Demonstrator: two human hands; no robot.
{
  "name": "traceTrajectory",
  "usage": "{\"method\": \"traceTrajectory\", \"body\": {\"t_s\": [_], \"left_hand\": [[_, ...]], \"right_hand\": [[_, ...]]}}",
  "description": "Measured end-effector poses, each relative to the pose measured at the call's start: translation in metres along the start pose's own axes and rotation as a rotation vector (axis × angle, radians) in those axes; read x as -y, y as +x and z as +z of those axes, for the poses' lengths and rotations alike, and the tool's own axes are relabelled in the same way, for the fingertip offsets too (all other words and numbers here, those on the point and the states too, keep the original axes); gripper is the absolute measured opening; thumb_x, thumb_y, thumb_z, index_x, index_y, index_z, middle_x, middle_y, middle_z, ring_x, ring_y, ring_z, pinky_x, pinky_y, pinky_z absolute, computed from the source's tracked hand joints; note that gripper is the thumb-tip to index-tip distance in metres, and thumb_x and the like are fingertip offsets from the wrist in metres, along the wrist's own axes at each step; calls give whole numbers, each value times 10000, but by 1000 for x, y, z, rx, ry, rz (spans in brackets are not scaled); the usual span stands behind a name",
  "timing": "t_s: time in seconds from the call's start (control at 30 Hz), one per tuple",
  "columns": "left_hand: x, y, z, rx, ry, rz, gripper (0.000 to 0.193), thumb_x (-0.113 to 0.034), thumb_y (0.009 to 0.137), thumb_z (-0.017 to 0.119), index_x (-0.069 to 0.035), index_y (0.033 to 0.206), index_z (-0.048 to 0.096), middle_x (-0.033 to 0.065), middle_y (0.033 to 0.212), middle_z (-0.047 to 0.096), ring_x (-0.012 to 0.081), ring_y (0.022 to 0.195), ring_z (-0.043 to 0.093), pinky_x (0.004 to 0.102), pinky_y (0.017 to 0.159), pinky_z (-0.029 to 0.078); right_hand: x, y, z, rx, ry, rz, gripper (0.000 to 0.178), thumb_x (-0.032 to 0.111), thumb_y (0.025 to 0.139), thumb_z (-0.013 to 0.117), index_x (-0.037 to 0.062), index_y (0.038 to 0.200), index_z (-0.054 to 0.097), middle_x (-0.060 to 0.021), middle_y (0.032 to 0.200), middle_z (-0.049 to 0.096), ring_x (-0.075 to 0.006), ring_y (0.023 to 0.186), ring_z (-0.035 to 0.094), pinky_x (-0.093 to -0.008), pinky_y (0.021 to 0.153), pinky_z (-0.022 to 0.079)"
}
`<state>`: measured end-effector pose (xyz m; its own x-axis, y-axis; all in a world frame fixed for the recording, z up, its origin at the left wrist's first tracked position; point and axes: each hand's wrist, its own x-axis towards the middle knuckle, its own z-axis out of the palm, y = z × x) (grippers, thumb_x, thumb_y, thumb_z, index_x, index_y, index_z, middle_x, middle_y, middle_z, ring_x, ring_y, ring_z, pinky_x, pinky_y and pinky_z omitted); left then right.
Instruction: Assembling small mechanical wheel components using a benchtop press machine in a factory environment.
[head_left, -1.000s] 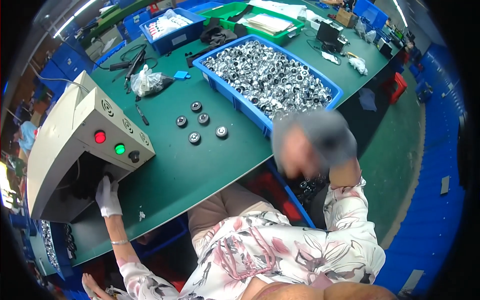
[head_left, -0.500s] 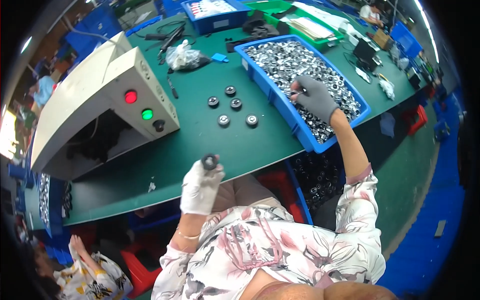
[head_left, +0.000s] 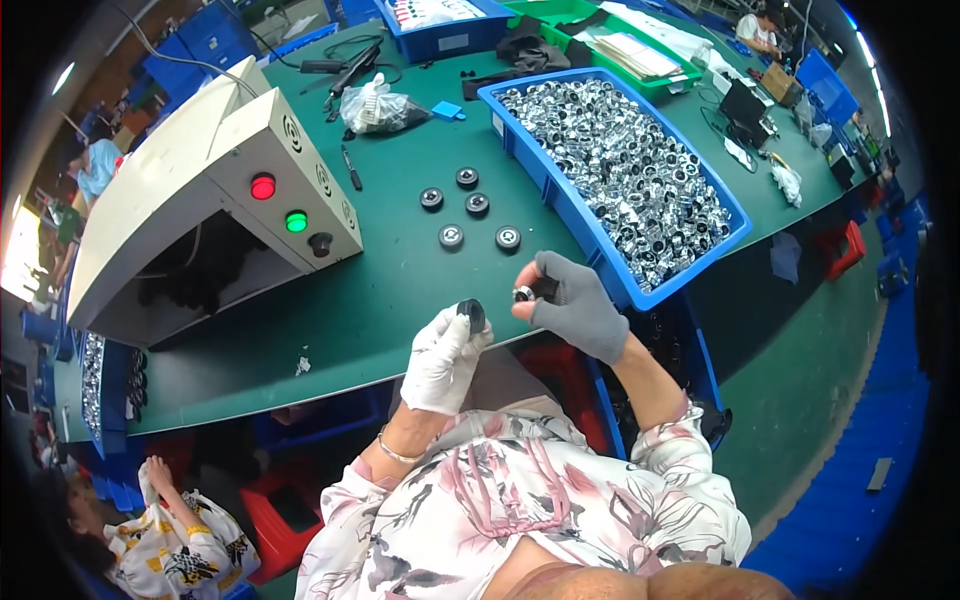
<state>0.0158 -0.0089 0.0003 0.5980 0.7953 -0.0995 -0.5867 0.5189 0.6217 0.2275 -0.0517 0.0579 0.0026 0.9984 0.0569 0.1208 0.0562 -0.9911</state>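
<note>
My left hand (head_left: 443, 362), in a white glove, pinches a round black part (head_left: 471, 315) near the table's front edge. To its right my right hand (head_left: 575, 305), in a grey fingerless glove, grips a small shiny metal ring (head_left: 523, 294) between thumb and fingers. The two pieces face each other with a small gap. Beyond my hands several black round parts with light centres, such as this black wheel-like part (head_left: 508, 238), lie on the green table (head_left: 390, 290). At the right stands a blue bin (head_left: 560, 197) heaped with shiny metal rings (head_left: 625, 165).
A beige machine (head_left: 215, 165) with a red and a green light stands at the left. Behind are a pen (head_left: 351, 168), a plastic bag (head_left: 380, 108), a blue bin (head_left: 450, 42) and a green tray (head_left: 685, 82). Another person (head_left: 180, 530) sits at lower left.
My right hand has left the metal rings in the bin and come down and left with one ring. My left hand has moved right with the black part, toward it.
</note>
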Motion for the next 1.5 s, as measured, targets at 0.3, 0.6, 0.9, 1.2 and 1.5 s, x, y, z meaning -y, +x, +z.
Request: {"method": "traceTrajectory", "body": {"t_s": [0.3,0.6,0.9,1.2,1.5], "left_hand": [[4,6,3,-215,175,112,153,-104,999,610,-21,1127,597,82,1058,669,185,968,646,335,924,524],[1,13,-1,-187,133,84,389,-21,982,594,5,1363,518,85,1293,559,172,1089,585,317,928,519],[-6,9,8,-166,530,248,364,-7,966,611,20,1322,541,101,1249,598,152,1071,600,286,968,481],[-12,22,-9,-81,600,310,298,-42,960,645,25,1243,576,95,1199,626,156,1084,613,294,949,503],[9,15,11,-217,610,488,299,-27,962,640,12,1247,559,70,1187,618,137,1080,589,289,994,447]], "right_hand": [[-27,15,39,53,-45,-40,187,93,885,681,-10,1038,647,1,917,563,-67,789,527,-236,705,443],[-21,19,39,38,49,25,159,95,838,733,-17,913,650,-16,920,570,-66,802,527,-234,698,443],[-34,21,38,49,170,102,146,102,837,739,1,871,640,-5,911,580,-70,780,516,-237,677,428],[-20,20,43,-46,183,133,153,128,885,701,9,954,633,-7,858,568,-62,728,517,-199,606,396],[-39,8,62,20,998,395,245,237,1022,572,33,1156,596,23,819,502,-35,664,428,-170,537,331]]}}
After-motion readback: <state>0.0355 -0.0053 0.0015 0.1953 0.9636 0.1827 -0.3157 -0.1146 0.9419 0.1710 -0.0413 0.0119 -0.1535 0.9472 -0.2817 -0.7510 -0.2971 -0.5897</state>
